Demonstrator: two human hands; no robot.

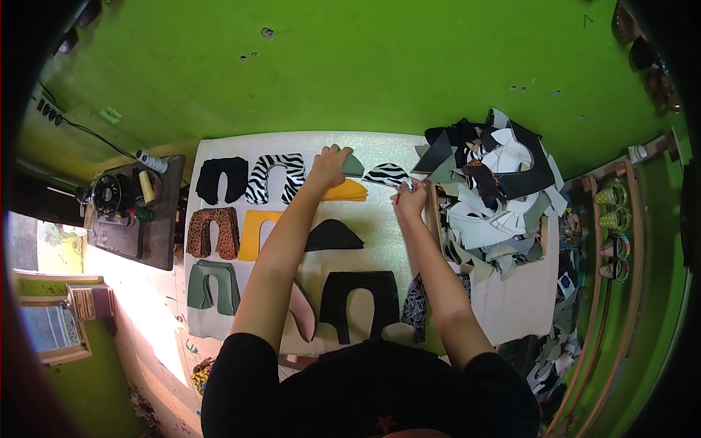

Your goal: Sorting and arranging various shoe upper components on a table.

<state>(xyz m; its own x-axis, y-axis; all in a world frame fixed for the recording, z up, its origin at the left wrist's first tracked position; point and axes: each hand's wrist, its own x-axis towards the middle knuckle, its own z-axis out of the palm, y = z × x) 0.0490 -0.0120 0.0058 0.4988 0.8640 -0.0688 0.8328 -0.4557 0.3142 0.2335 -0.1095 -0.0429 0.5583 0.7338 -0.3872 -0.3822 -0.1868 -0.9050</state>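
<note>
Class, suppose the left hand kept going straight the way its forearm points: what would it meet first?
Most likely the left hand would meet the green wall behind the white table, though depth is hard to judge here.

I wear this wide fisheye on my head, the left one of a pair, facing down and forward over my forearms (277,281), which enter from five and seven o'clock. It's near enough that the table (515,310) fills the middle, wide enough to catch green wall (307,80) at twelve and floor (142,310) at eight.
</note>
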